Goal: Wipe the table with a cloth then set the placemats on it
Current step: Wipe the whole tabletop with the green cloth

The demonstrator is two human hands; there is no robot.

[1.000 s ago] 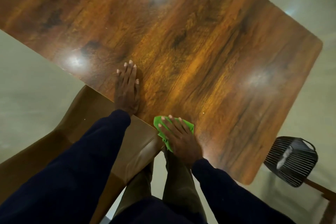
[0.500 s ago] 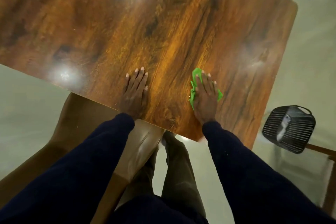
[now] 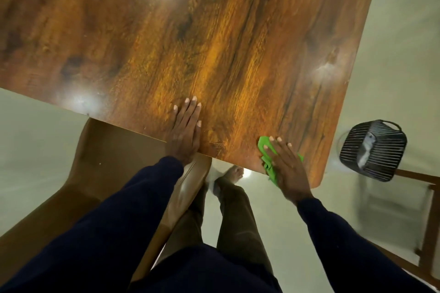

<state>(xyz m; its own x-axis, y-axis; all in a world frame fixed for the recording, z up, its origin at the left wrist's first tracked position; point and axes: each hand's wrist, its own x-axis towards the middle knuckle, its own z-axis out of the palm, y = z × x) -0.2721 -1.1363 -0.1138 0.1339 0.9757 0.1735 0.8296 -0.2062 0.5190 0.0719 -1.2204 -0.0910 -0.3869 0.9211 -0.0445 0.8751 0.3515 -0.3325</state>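
Observation:
A glossy dark wooden table (image 3: pixel 214 43) fills the upper part of the head view. My right hand (image 3: pixel 287 166) presses flat on a small green cloth (image 3: pixel 264 146) at the table's near edge, close to its near right corner. Most of the cloth is hidden under the palm. My left hand (image 3: pixel 184 131) lies flat on the table near its front edge, fingers together, holding nothing. No placemats are in view.
A brown chair (image 3: pixel 114 157) stands tucked against the table's near edge, under my left arm. A black slatted basket (image 3: pixel 373 150) sits on a wooden stand to the right of the table. Pale floor surrounds the table.
My right hand has slid the green cloth back toward me and to the right, from further in on the table to its near edge. My left hand has stayed planted.

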